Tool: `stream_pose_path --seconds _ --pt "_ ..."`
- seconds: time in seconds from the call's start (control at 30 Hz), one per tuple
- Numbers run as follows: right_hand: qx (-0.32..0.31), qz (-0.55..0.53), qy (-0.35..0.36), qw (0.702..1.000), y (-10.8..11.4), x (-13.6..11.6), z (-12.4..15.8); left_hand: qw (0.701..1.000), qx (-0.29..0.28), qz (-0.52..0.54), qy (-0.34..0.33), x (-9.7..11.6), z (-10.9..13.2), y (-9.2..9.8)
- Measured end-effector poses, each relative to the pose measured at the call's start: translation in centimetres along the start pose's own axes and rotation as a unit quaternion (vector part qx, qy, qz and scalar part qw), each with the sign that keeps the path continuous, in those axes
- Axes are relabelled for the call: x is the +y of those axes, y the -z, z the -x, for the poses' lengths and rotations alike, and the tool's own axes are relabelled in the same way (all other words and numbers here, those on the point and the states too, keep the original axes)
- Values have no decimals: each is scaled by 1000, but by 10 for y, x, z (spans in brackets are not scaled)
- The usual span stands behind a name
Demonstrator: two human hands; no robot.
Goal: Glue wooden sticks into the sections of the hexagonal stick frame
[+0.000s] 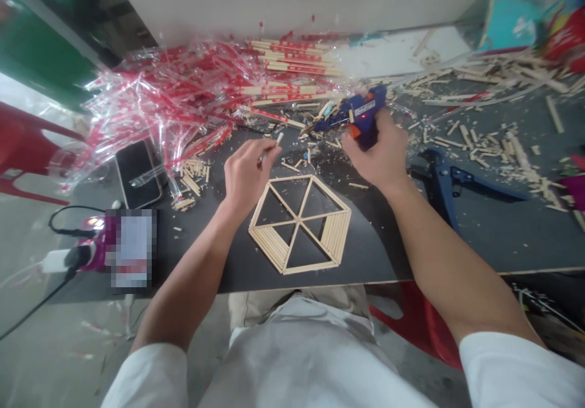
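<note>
Head view: left hand (249, 170) pinching short stick (280, 138); right hand (386, 152) wrapped round glue gun (363, 114). Hexagon (298, 219) flat on table (372, 246). Likely gluing step; next move seemingly calls for stick meeting nozzle (308, 129).

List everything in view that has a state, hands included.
Left hand: closed, pinching a short stick piece
Right hand: closed around glue gun
Glue gun: held, red light on
Stick hexagon: flat, two of six sections partly filled
Blue cutter: lying down, handles spread
Dark phone: screen dark
Pixelated screen: lit, content unreadable
Purple power strip: plugs in, light glowing
Plastic wrappers: heaped, crumpled
</note>
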State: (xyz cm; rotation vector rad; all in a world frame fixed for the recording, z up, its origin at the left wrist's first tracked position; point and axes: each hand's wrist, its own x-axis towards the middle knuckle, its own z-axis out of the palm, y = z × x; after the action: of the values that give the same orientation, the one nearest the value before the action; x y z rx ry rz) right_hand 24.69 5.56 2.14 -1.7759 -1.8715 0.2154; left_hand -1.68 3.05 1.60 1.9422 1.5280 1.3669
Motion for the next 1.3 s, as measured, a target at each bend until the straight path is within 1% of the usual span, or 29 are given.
stream_pose_path --seconds 0.07,0.17,0.23,0.33,0.47,0.57,0.73,0.9,1.03,1.2,1.3 --pt "-3 1 1 1000 1 0 0 996 -36 -62 -44 4 3 3" --pt "-10 4 16 1000 0 1 -1 991 -69 -103 -55 7 5 3" --pt "-13 13 22 1000 -1 2 -2 990 -72 -108 -57 6 5 2" --pt "-5 19 30 999 -4 5 -3 988 -59 -127 -71 3 5 1" --pt "30 -7 74 997 -10 13 -4 976 -61 -185 -96 3 6 1" --pt "46 -21 99 994 -16 19 -5 969 -71 -217 -95 3 6 2" --pt "47 -26 99 994 -19 24 -7 971 -70 -213 -89 2 7 0" --pt "36 -34 102 994 -17 23 -7 968 -61 -216 -115 1 7 0" --pt "42 -33 96 994 -18 23 -7 968 -56 -212 -122 2 7 0" --pt "38 -27 88 995 -17 20 -6 969 -39 -200 -141 0 8 -2" --pt "42 -11 74 996 -16 19 -7 974 -25 -173 -141 1 7 -2"
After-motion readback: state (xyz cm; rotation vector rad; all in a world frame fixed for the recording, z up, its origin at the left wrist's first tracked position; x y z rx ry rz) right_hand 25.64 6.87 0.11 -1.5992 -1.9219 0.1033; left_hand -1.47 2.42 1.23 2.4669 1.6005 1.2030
